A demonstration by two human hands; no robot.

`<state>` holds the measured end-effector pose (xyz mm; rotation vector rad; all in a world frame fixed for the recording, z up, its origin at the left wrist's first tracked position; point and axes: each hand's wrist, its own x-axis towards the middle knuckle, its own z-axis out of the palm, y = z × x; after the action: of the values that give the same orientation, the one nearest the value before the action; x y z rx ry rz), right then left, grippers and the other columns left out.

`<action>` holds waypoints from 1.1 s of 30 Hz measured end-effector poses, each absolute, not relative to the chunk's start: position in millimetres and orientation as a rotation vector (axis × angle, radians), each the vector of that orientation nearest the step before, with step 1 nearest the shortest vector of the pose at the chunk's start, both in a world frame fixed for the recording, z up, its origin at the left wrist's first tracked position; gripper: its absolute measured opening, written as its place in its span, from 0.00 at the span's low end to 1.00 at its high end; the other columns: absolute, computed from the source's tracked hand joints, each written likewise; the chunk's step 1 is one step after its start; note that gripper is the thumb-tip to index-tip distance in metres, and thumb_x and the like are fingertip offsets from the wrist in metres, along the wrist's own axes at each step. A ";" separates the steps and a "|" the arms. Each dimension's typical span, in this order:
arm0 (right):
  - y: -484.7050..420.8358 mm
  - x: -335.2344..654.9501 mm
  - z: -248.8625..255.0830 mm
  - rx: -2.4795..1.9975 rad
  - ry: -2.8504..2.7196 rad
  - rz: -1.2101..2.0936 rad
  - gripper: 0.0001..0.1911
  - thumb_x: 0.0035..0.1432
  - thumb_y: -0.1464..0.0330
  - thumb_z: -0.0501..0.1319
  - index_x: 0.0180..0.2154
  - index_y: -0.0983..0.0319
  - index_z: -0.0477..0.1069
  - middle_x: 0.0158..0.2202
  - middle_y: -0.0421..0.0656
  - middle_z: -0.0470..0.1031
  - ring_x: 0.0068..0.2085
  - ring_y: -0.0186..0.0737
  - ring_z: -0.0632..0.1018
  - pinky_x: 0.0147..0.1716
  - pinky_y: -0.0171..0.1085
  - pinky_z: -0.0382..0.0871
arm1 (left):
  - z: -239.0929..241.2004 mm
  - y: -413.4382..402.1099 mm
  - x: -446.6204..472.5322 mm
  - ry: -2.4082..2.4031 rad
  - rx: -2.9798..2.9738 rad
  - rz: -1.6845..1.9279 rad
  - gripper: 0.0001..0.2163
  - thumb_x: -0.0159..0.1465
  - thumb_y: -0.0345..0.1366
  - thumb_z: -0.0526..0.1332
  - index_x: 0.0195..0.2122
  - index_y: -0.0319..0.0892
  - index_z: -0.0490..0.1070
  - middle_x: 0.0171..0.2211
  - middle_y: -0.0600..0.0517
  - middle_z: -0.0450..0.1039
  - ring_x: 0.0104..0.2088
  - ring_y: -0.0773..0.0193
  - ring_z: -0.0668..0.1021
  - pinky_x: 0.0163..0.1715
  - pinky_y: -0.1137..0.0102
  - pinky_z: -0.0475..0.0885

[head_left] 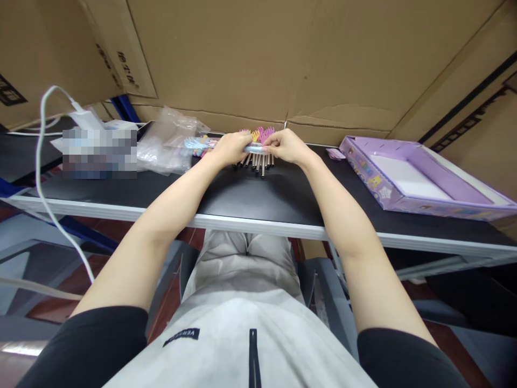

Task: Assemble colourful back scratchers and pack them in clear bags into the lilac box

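Note:
A slim pale blue stick-like item, which seems to be in a clear plastic sleeve, lies crosswise between my hands. My left hand is closed around its middle, and the sleeve's light blue end sticks out to the left. At the other end, my right hand pinches the tip between thumb and fingers. Just behind and beneath are several slender pieces with metal shafts and pink and yellow ridged tops. My fingers partly hide them, so their exact kind is unclear.
Clear plastic bags lie to the left on the black table. A purple open box sits at the right beside a small pink card. A white cable hangs over the left edge. Cardboard walls enclose the back.

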<state>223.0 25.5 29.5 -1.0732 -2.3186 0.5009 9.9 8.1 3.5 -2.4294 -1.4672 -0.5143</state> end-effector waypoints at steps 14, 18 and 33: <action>28.6 228.0 29.4 -0.983 -2.318 0.486 0.23 0.55 0.49 0.75 0.37 0.64 0.88 0.32 0.43 0.83 0.34 0.38 0.77 0.38 0.37 0.67 | 2.1 12.9 6.6 -1.371 -2.430 -0.565 0.12 0.64 0.29 0.59 0.45 0.39 0.79 0.45 0.39 0.81 0.45 0.48 0.82 0.42 0.62 0.72; 31.4 226.7 25.9 -0.990 -2.304 0.462 0.21 0.55 0.51 0.76 0.38 0.63 0.89 0.32 0.43 0.84 0.35 0.40 0.78 0.39 0.37 0.68 | 1.6 12.6 5.8 -1.353 -2.413 -0.557 0.12 0.65 0.29 0.59 0.45 0.40 0.79 0.45 0.40 0.81 0.45 0.48 0.82 0.41 0.63 0.72; 29.4 230.0 31.8 -0.997 -2.332 0.405 0.19 0.58 0.53 0.73 0.34 0.64 0.84 0.29 0.42 0.78 0.34 0.38 0.75 0.39 0.38 0.69 | 0.5 15.6 6.9 -1.279 -2.428 -0.521 0.16 0.64 0.24 0.59 0.49 0.39 0.80 0.44 0.40 0.80 0.46 0.49 0.82 0.44 0.62 0.72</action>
<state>230.0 29.4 31.8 -0.9975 -2.3324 0.4054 6.9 15.6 0.5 -2.4276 -1.2785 -0.5214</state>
